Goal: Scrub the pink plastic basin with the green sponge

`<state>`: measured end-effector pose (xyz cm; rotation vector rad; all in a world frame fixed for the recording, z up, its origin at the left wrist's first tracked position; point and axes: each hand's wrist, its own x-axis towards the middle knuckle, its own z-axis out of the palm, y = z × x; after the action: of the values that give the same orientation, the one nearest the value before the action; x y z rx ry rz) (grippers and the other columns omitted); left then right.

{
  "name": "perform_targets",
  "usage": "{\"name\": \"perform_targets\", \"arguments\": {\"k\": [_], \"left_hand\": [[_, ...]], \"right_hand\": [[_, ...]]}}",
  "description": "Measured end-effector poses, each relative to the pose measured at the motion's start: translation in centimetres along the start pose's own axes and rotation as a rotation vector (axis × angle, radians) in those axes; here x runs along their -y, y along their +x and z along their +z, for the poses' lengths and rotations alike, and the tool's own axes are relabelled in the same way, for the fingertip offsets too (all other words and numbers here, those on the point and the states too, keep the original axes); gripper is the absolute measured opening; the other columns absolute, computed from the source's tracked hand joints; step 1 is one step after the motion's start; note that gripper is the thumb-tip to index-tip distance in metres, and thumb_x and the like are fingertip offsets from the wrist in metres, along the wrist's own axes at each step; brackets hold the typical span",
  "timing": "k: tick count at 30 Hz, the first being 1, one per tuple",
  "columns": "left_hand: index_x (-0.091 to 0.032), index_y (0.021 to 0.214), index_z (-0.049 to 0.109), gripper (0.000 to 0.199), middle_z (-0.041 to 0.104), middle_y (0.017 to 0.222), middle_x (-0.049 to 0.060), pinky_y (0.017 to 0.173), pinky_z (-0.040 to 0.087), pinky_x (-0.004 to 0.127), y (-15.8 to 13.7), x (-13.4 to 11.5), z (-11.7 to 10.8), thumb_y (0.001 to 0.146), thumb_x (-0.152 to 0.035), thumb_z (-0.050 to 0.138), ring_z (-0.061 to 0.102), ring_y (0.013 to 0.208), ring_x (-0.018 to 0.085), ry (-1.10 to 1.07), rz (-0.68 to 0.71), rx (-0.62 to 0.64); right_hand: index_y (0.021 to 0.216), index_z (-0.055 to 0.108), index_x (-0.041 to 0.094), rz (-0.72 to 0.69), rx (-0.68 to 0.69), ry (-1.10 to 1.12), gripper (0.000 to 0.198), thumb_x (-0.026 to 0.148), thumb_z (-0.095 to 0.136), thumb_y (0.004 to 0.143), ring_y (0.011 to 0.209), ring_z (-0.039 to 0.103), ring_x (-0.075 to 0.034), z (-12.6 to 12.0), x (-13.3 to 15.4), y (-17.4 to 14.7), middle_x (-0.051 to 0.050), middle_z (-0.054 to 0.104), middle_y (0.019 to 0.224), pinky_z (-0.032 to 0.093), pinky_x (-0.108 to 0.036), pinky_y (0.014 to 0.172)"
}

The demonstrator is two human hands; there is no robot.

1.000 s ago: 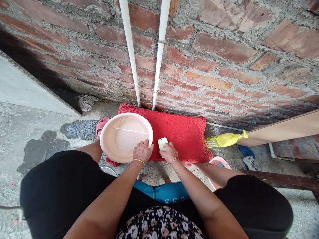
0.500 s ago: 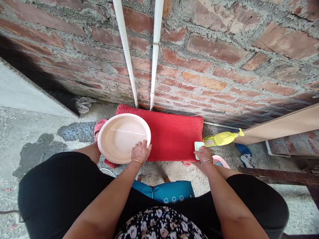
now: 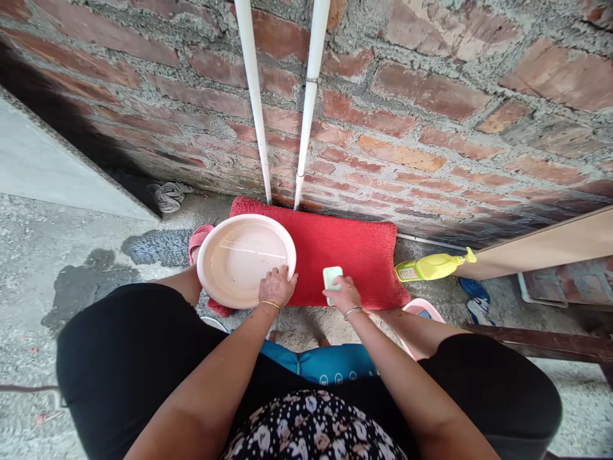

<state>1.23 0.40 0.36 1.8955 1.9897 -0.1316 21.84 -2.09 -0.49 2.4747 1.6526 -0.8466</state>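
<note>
My left hand [image 3: 278, 287] grips the right rim of a pale pink basin [image 3: 205, 255], fingers over its edge. Shallow clear water lies in the basin, which stands on the left part of a red textured mat [image 3: 306, 233]. My right hand [image 3: 345, 294] is closed on a pale green, rounded rectangular block [image 3: 332, 277] over the middle of the mat, right of the basin. The block's underside is hidden, so I cannot tell its exact kind. A yellow pump bottle [image 3: 431, 266] lies on its side at the mat's right end.
Behind the mat rises a brick wall [image 3: 407, 115] with two white pipes [image 3: 309, 108]. A pink tub [image 3: 431, 308] is by my right leg, with blue-and-white footwear [image 3: 476, 300] beyond it. A grey rag [image 3: 168, 196] lies at the back left. My blue seat [image 3: 330, 364] is below me.
My right hand has moved left along the mat with the pale green block, away from the yellow bottle. My left hand stays on the basin rim. The whole view has shifted slightly.
</note>
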Motion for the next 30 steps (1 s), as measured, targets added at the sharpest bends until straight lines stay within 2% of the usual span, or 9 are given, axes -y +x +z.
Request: {"name": "perform_targets", "arguments": {"k": [4, 6, 8, 11, 15, 21, 26, 30], "left_hand": [[-0.020, 0.121, 0.048, 0.053, 0.056, 0.104, 0.013, 0.080, 0.042, 0.040, -0.1, 0.0, -0.2, 0.087, -0.056, 0.029, 0.053, 0.098, 0.026, 0.006, -0.005, 0.024], [-0.020, 0.122, 0.047, 0.053, 0.056, 0.104, 0.013, 0.079, 0.042, 0.039, -0.1, 0.0, -0.2, 0.087, -0.056, 0.029, 0.053, 0.097, 0.026, 0.010, -0.003, 0.018], [-0.020, 0.121, 0.048, 0.053, 0.056, 0.103, 0.012, 0.079, 0.042, 0.039, -0.1, 0.0, -0.2, 0.086, -0.056, 0.029, 0.053, 0.097, 0.026, 0.009, -0.002, 0.012], [-0.020, 0.119, 0.048, 0.052, 0.056, 0.103, 0.012, 0.079, 0.042, 0.039, -0.1, 0.0, -0.1, 0.086, -0.056, 0.030, 0.053, 0.097, 0.026, 0.003, -0.003, 0.025], [-0.021, 0.119, 0.049, 0.052, 0.056, 0.103, 0.012, 0.079, 0.041, 0.039, 0.1, 0.0, 0.0, 0.086, -0.056, 0.030, 0.053, 0.097, 0.026, -0.003, -0.006, 0.036], [-0.020, 0.120, 0.048, 0.053, 0.056, 0.105, 0.013, 0.080, 0.041, 0.039, 0.1, 0.0, -0.1, 0.086, -0.056, 0.029, 0.052, 0.099, 0.026, 0.000, -0.011, 0.042], [-0.020, 0.119, 0.049, 0.052, 0.056, 0.103, 0.012, 0.079, 0.041, 0.039, 0.1, -0.1, -0.1, 0.086, -0.056, 0.029, 0.052, 0.097, 0.026, 0.008, -0.007, 0.029], [-0.021, 0.119, 0.049, 0.052, 0.056, 0.102, 0.012, 0.079, 0.041, 0.039, 0.2, 0.0, 0.0, 0.086, -0.056, 0.029, 0.052, 0.096, 0.025, 0.011, -0.010, 0.033]], "right_hand": [[0.092, 0.059, 0.027, -0.182, 0.134, -0.051, 0.036, 0.048, 0.068, 0.064, 0.072, 0.052, -0.012, 4.3, 4.9, -2.6, 0.001, 0.048, 0.095, 0.034, -0.022, 0.059], [0.096, 0.058, 0.026, -0.278, 0.154, -0.100, 0.036, 0.046, 0.066, 0.067, 0.077, 0.052, -0.014, 5.2, 5.6, -3.3, -0.001, 0.048, 0.099, 0.034, -0.023, 0.061], [0.097, 0.057, 0.025, -0.349, 0.141, -0.150, 0.034, 0.043, 0.065, 0.069, 0.083, 0.052, -0.016, 5.2, 5.1, -3.4, -0.002, 0.047, 0.102, 0.034, -0.024, 0.063], [0.093, 0.058, 0.025, -0.317, 0.112, -0.185, 0.032, 0.044, 0.064, 0.068, 0.081, 0.051, -0.015, 3.7, 2.4, -2.8, -0.002, 0.047, 0.100, 0.033, -0.024, 0.061], [0.087, 0.059, 0.024, -0.136, 0.070, -0.227, 0.032, 0.047, 0.065, 0.065, 0.074, 0.052, -0.013, 0.4, -3.1, -1.0, 0.000, 0.048, 0.093, 0.032, -0.024, 0.060], [0.084, 0.061, 0.022, 0.134, 0.076, -0.294, 0.031, 0.043, 0.067, 0.062, 0.079, 0.055, -0.017, -4.5, -10.6, 1.3, -0.003, 0.051, 0.093, 0.036, -0.027, 0.065], [0.076, 0.059, 0.020, 0.229, 0.047, -0.209, 0.026, 0.037, 0.068, 0.060, 0.077, 0.056, -0.016, -6.5, -13.9, 2.5, -0.004, 0.053, 0.091, 0.039, -0.027, 0.063], [0.080, 0.058, 0.020, 0.270, -0.025, -0.272, 0.027, 0.036, 0.068, 0.060, 0.078, 0.055, -0.018, -7.2, -15.2, 3.0, -0.004, 0.053, 0.091, 0.039, -0.028, 0.064]]}}
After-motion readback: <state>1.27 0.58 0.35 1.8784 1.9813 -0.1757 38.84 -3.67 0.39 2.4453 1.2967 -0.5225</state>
